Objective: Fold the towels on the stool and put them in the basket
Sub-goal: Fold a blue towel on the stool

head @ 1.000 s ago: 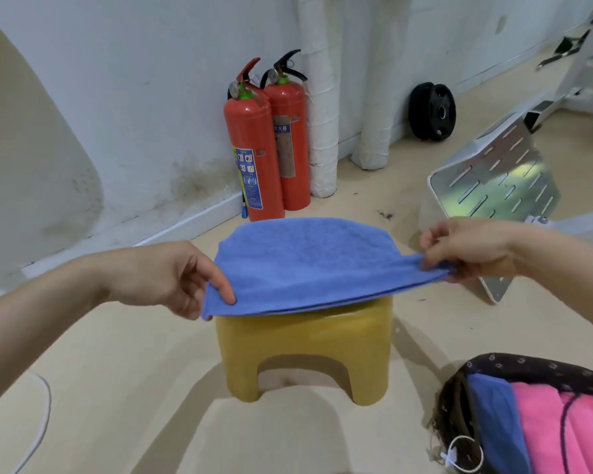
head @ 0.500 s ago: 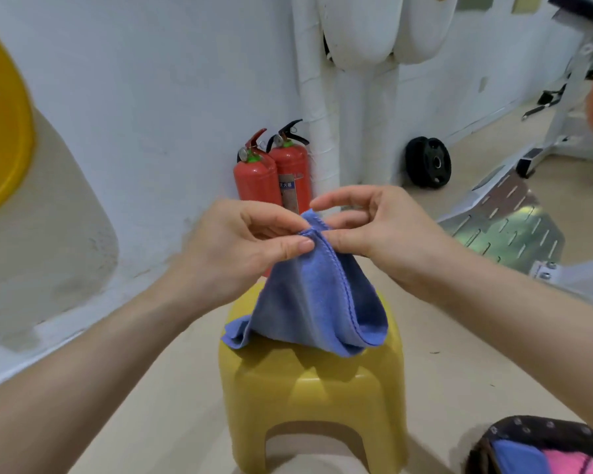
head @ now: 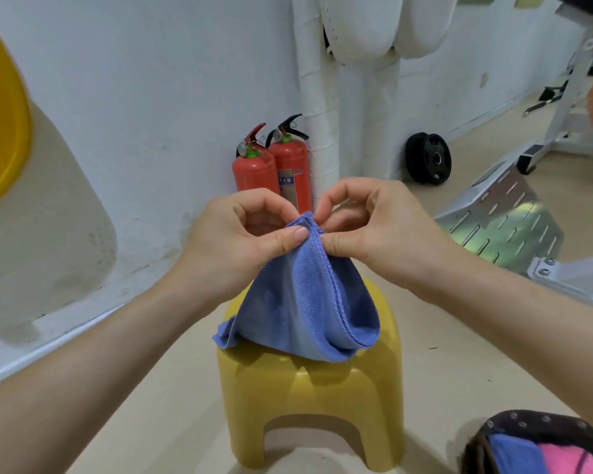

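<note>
The blue towel (head: 305,302), draped on the stool (head: 308,388), is pinched at its raised corners by fingers (head: 288,238) of the left hand (head: 240,234) and right hand (head: 374,230), and edges should be matched squarely (before any lowering).

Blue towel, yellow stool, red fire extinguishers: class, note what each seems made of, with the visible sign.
The blue towel: soft napped cloth, probably microfibre; it drapes in folds and has a stitched hem. The yellow stool: seemingly moulded plastic, semi-gloss; one piece, rounded edges, soft highlights. The red fire extinguishers: likely painted metal; smooth shells with a dull sheen.
</note>
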### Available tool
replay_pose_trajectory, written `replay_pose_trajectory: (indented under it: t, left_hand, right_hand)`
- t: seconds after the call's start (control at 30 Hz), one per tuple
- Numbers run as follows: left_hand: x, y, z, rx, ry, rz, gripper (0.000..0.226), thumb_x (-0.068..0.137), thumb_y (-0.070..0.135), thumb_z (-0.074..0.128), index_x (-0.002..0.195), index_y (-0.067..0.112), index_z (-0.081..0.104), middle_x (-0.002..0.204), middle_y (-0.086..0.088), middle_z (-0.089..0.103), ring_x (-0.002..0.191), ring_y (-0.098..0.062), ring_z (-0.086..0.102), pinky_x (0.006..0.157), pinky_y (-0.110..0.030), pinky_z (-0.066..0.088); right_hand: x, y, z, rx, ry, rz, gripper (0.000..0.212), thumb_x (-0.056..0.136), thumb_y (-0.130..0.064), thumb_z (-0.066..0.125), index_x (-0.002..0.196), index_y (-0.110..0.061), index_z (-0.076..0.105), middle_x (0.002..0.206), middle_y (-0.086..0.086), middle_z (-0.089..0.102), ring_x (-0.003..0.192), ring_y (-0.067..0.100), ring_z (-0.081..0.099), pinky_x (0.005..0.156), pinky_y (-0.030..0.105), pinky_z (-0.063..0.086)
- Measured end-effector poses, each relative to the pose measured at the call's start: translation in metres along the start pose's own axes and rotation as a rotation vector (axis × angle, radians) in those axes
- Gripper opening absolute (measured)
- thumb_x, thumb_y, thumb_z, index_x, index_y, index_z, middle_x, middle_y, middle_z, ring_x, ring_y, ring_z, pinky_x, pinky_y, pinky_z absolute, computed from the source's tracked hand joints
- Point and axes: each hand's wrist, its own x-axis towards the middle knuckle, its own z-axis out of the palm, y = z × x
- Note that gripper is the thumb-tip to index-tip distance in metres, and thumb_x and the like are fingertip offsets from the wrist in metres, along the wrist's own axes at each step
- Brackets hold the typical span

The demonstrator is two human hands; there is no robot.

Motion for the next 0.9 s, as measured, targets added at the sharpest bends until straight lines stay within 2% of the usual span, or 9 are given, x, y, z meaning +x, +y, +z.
replay_pose_trajectory:
  t: [0.13,0.27,0.4,0.47,0.57,0.67,0.77,0.83,0.9]
  left_hand:
    - [0.001,0.001,0.006,0.007,0.142,0.023,0.012,0.071,0.008,0.080,0.074,0.015,0.070,0.074,-0.001,0.074,0.072,-0.012,0.070,0.074,-0.025,0.057]
    - [0.006,0.006,0.006,-0.077,0.298,0.034,0.010,0.077,0.011,0.076,0.074,0.018,0.069,0.070,0.007,0.072,0.069,-0.007,0.067,0.068,-0.020,0.054]
    - [0.014,0.010,0.000,-0.208,0.400,-0.005,0.007,0.078,0.016,0.075,0.075,0.017,0.069,0.073,0.004,0.071,0.070,-0.011,0.064,0.070,-0.025,0.052]
    - [0.017,0.011,-0.004,-0.252,0.429,-0.020,0.008,0.077,0.016,0.076,0.073,0.019,0.069,0.074,0.003,0.070,0.072,-0.013,0.063,0.074,-0.029,0.052]
    - [0.019,0.013,-0.009,-0.292,0.448,-0.033,0.011,0.078,0.015,0.075,0.070,0.020,0.070,0.072,0.004,0.069,0.072,-0.014,0.061,0.074,-0.034,0.050]
    - [0.020,0.020,-0.007,-0.374,0.419,-0.026,0.015,0.081,0.008,0.070,0.069,0.017,0.067,0.070,0.003,0.068,0.068,-0.015,0.061,0.068,-0.033,0.049]
    - [0.019,0.029,-0.002,-0.434,0.371,-0.013,0.013,0.083,0.006,0.068,0.073,0.014,0.064,0.074,-0.001,0.068,0.070,-0.017,0.062,0.069,-0.036,0.047]
    - [0.017,0.033,0.003,-0.425,0.342,-0.008,0.012,0.083,0.007,0.068,0.073,0.013,0.064,0.075,-0.003,0.068,0.072,-0.019,0.061,0.070,-0.039,0.047]
    - [0.015,0.035,0.009,-0.417,0.308,0.000,0.012,0.082,0.008,0.069,0.073,0.014,0.065,0.076,-0.003,0.068,0.074,-0.020,0.063,0.070,-0.039,0.050]
  right_hand:
    - [0.005,0.001,0.001,-0.016,0.021,0.014,0.014,0.080,-0.004,0.066,0.072,-0.012,0.059,0.062,0.007,0.061,0.060,0.009,0.053,0.061,0.029,0.046]
    - [0.008,-0.004,-0.006,-0.247,-0.138,-0.032,0.030,0.075,-0.038,0.075,0.082,-0.016,0.056,0.069,0.003,0.057,0.062,0.018,0.048,0.059,0.034,0.042]
    - [0.010,-0.008,-0.016,-0.614,-0.153,-0.118,0.016,0.074,-0.031,0.073,0.078,-0.017,0.068,0.072,-0.001,0.066,0.066,0.014,0.058,0.062,0.032,0.048]
    - [0.011,-0.010,-0.022,-0.678,-0.201,-0.082,0.018,0.077,-0.026,0.069,0.071,-0.008,0.067,0.064,0.009,0.061,0.058,0.018,0.050,0.055,0.033,0.042]
    - [0.012,-0.022,-0.030,-0.571,-0.181,-0.013,0.030,0.076,-0.014,0.063,0.053,0.001,0.051,0.049,0.010,0.033,0.048,0.010,0.027,0.044,0.023,0.025]
    - [0.016,-0.034,-0.037,-0.307,-0.009,0.004,0.034,0.065,-0.011,0.058,0.043,-0.016,0.034,0.043,-0.006,0.022,0.042,0.006,0.019,0.038,0.015,0.018]
    - [0.023,-0.042,-0.044,-0.342,0.007,0.003,0.007,0.062,-0.019,0.055,0.063,-0.017,0.048,0.049,-0.008,0.038,0.046,0.008,0.032,0.044,0.020,0.027]
    - [0.024,-0.047,-0.046,-0.461,-0.124,0.065,0.025,0.073,-0.033,0.070,0.096,-0.033,0.057,0.070,-0.014,0.056,0.059,0.006,0.053,0.054,0.024,0.042]
    - [0.023,-0.050,-0.041,-0.605,-0.211,0.021,0.034,0.078,-0.046,0.068,0.109,-0.038,0.057,0.090,-0.017,0.063,0.080,0.000,0.062,0.068,0.021,0.050]
